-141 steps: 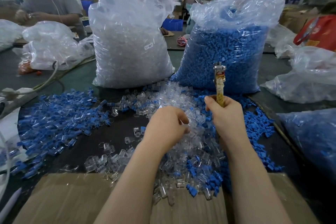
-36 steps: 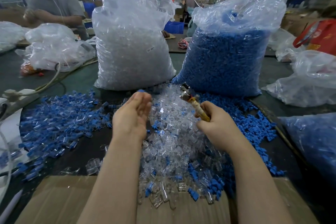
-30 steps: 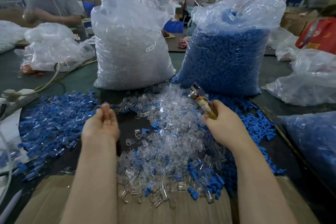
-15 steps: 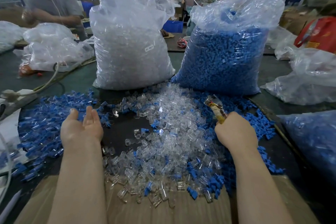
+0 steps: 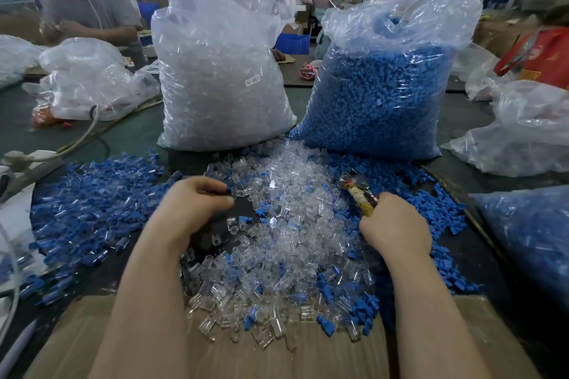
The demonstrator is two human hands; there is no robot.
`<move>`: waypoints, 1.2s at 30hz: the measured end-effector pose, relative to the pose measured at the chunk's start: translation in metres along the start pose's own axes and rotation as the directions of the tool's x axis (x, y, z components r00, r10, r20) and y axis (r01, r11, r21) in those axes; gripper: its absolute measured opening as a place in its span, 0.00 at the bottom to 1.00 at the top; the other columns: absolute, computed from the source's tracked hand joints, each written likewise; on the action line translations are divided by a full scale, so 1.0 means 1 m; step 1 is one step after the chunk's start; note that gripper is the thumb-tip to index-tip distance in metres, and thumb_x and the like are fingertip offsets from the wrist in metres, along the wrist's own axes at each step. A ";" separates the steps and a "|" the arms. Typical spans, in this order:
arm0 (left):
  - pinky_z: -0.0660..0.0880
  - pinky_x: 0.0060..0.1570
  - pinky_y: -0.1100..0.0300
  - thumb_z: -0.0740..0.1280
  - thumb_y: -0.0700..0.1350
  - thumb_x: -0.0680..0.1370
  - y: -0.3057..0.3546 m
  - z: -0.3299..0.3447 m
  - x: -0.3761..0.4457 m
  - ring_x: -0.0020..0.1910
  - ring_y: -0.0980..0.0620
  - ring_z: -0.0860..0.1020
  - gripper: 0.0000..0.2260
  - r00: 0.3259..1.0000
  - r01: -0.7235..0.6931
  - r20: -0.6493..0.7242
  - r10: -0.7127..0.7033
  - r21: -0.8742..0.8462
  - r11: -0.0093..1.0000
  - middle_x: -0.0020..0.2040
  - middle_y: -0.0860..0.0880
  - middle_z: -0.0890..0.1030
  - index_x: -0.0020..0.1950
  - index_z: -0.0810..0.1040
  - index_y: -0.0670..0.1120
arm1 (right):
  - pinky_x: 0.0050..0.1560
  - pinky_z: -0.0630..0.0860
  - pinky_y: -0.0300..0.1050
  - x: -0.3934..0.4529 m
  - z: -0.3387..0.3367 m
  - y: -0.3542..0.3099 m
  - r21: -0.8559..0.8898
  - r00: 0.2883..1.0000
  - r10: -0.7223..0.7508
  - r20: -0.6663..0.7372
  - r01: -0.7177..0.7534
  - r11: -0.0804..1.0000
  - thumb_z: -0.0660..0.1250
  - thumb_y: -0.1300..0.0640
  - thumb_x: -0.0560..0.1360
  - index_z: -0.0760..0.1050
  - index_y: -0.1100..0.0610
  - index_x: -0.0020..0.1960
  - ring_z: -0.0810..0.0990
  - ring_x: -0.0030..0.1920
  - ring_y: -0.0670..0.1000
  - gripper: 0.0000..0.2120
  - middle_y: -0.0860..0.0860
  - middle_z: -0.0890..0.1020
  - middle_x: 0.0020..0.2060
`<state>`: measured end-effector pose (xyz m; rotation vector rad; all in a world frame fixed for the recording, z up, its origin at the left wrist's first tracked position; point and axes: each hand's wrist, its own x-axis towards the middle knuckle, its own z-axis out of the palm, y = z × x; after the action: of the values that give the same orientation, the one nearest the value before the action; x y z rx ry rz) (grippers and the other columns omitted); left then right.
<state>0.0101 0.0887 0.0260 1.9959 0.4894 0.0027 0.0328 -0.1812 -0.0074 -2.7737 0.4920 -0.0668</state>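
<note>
A heap of small clear plastic caps (image 5: 286, 224) mixed with blue pieces lies on the dark table in front of me. My left hand (image 5: 191, 209) hovers at the heap's left edge with fingers curled and thumb meeting them at a clear cap; what it pinches is mostly hidden. My right hand (image 5: 397, 224) grips a small tape-wrapped hand tool (image 5: 358, 195), whose metal head points up-left over the heap. Assembled blue-and-clear pieces (image 5: 92, 203) are spread to the left.
Two tall bags stand behind the heap, one of clear caps (image 5: 221, 77) and one of blue pieces (image 5: 385, 95). More bags lie at the right (image 5: 523, 138) and left (image 5: 86, 80). Cardboard (image 5: 215, 348) covers the near edge. A person (image 5: 83, 6) works at the far left.
My left hand has swung back from the blue pile on the left to the clear heap and curled its fingers. My right hand has lowered slightly with the tool.
</note>
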 end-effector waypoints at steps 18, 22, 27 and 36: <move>0.71 0.42 0.64 0.75 0.35 0.71 -0.003 0.035 0.010 0.45 0.57 0.78 0.13 0.979 -0.108 0.196 0.053 0.279 0.954 0.45 0.54 0.80 0.46 0.81 0.53 | 0.31 0.65 0.45 0.008 0.001 0.005 0.174 0.995 -0.009 -0.097 0.026 0.984 0.66 0.57 0.73 0.72 0.55 0.44 0.74 0.34 0.55 0.03 0.53 0.76 0.36; 0.72 0.43 0.62 0.75 0.34 0.70 -0.005 0.038 0.011 0.45 0.57 0.77 0.16 0.975 -0.140 0.206 0.079 0.299 0.944 0.44 0.55 0.79 0.42 0.80 0.56 | 0.32 0.67 0.45 0.011 -0.003 0.007 0.338 0.998 -0.051 0.025 0.040 0.940 0.67 0.54 0.73 0.74 0.57 0.39 0.74 0.33 0.56 0.08 0.54 0.77 0.32; 0.70 0.38 0.66 0.77 0.37 0.70 -0.007 0.040 0.011 0.44 0.58 0.78 0.14 0.976 -0.169 0.181 0.122 0.272 0.947 0.44 0.56 0.80 0.44 0.81 0.56 | 0.32 0.66 0.45 0.009 -0.009 0.004 0.411 0.984 -0.121 0.133 0.057 0.910 0.71 0.53 0.72 0.74 0.58 0.36 0.72 0.30 0.54 0.11 0.52 0.73 0.27; 0.76 0.42 0.63 0.77 0.35 0.69 -0.005 0.044 0.010 0.39 0.53 0.80 0.15 0.964 -0.183 0.212 0.159 0.100 0.978 0.42 0.49 0.82 0.50 0.83 0.51 | 0.31 0.65 0.44 0.006 -0.005 0.005 0.170 1.000 0.006 -0.016 -0.003 0.985 0.67 0.56 0.74 0.73 0.57 0.43 0.73 0.34 0.55 0.05 0.56 0.78 0.40</move>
<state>0.0271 0.0564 -0.0003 2.1224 0.1880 -0.1248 0.0358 -0.1892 -0.0041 -2.6069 0.4741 -0.1252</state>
